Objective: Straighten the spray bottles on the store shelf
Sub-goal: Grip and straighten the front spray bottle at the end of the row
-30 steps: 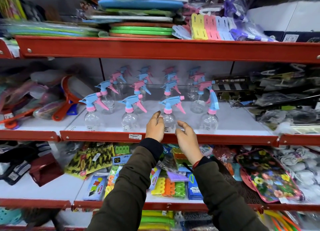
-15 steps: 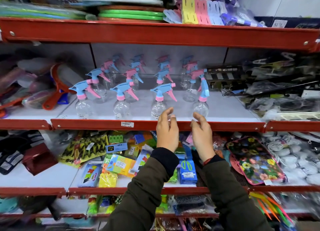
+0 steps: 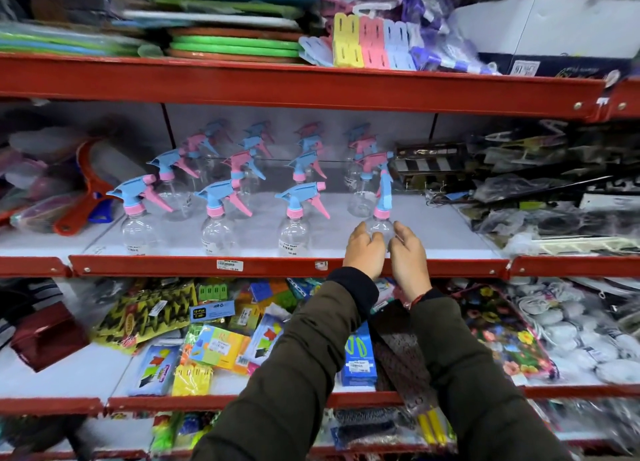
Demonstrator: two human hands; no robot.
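Note:
Several clear spray bottles with blue and pink trigger heads stand in rows on the white middle shelf (image 3: 433, 232). The front-right bottle (image 3: 380, 223) has its blue head turned end-on, unlike the front bottles to its left (image 3: 294, 234), whose nozzles point left. My left hand (image 3: 363, 249) and my right hand (image 3: 408, 253) cup this front-right bottle from either side, fingers on its clear body. Its lower half is hidden behind my hands.
The red shelf lip (image 3: 242, 265) runs just below my hands. Black packaged goods (image 3: 540, 197) crowd the shelf to the right, and red-handled items (image 3: 86, 197) lie to the left. The shelf below holds colourful packets (image 3: 214, 346). Stacked mats (image 3: 235, 41) fill the top shelf.
Both hands left the third front bottle, dropped below the shelf lip, moved right and now close around the front-right bottle. The camera view also shifted.

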